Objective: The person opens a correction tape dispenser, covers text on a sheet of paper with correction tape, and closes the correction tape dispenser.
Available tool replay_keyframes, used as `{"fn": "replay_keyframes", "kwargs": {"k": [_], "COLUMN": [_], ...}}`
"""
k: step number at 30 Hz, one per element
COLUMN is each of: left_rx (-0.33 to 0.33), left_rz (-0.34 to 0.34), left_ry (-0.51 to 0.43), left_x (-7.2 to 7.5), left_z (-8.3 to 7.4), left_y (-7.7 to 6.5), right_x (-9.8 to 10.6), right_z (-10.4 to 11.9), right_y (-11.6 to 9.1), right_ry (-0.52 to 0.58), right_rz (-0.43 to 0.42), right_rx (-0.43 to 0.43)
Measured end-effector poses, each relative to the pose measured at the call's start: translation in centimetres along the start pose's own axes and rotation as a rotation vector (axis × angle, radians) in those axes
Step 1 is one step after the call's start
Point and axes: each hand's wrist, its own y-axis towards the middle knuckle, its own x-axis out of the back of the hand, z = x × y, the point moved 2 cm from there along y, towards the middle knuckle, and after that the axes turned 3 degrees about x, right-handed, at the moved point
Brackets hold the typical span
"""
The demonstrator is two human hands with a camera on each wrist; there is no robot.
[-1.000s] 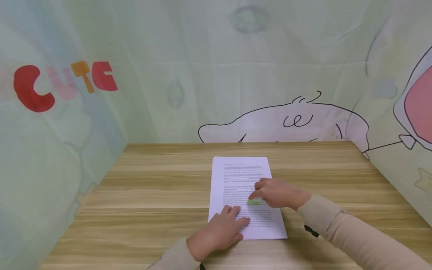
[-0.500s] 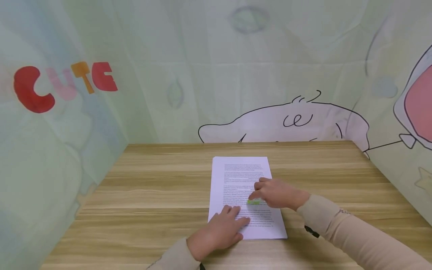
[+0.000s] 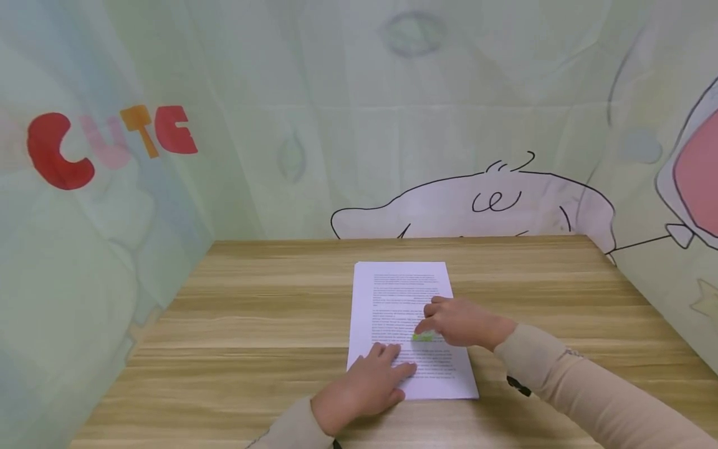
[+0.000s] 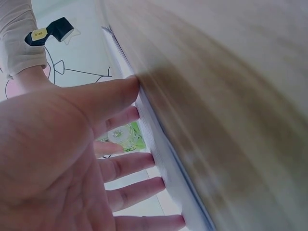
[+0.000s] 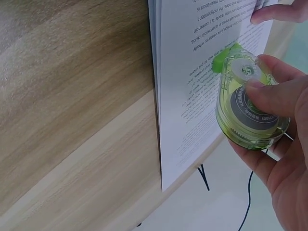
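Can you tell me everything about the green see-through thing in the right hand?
It looks like a correction tape, with a clear, yellowish-green case that seems to be plastic. One end is round; the other narrows to a bright green tip. Inside are a dark grey wheel with pale printing and a smaller whitish disc. The right hand pinches it, thumb on its flat side, over the printed paper. I can't tell for sure whether the tip touches the page.
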Motion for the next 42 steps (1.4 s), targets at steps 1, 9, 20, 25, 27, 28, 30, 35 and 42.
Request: {"fn": "replay_keyframes", "kwargs": {"k": [1, 9, 20, 25, 27, 28, 30, 35, 42], "left_rx": [0.001, -0.003, -0.004, -0.002, -0.001, 0.0, 0.002, 0.002, 0.003], "left_rz": [0.0, -0.013, -0.006, 0.01, 0.012, 0.013, 0.017, 0.022, 0.014], "left_ry": [0.002, 0.017, 0.018, 0.002, -0.003, -0.004, -0.004, -0.002, -0.001], "left_x": [-0.01, -0.06, -0.15, -0.06, -0.02, -0.01, 0.02, 0.1, 0.2], "left_z": [-0.02, -0.07, 0.0, 0.02, 0.03, 0.04, 0.05, 0.02, -0.07], "left_y": [-0.01, 0.02, 0.08, 0.15, 0.15, 0.15, 0.14, 0.09, -0.05], "right_x": [-0.03, -0.2, -0.08, -0.03, -0.02, 0.0, 0.04, 0.08, -0.16], "right_z": [0.0, -0.03, -0.02, -0.09, -0.09, -0.09, -0.09, -0.07, -0.19], "right_y": [-0.01, 0.0, 0.01, -0.11, -0.19, -0.22, -0.26, -0.36, -0.52], "right_ry": [0.002, 0.003, -0.001, 0.005, 0.01, 0.013, 0.014, 0.012, 0.02], "right_rz": [0.002, 0.008, 0.002, 0.0, 0.002, 0.005, 0.007, 0.008, 0.002], "right_rx": [-0.002, -0.005, 0.002, -0.003, -0.008, -0.01, -0.015, -0.021, -0.021]}}
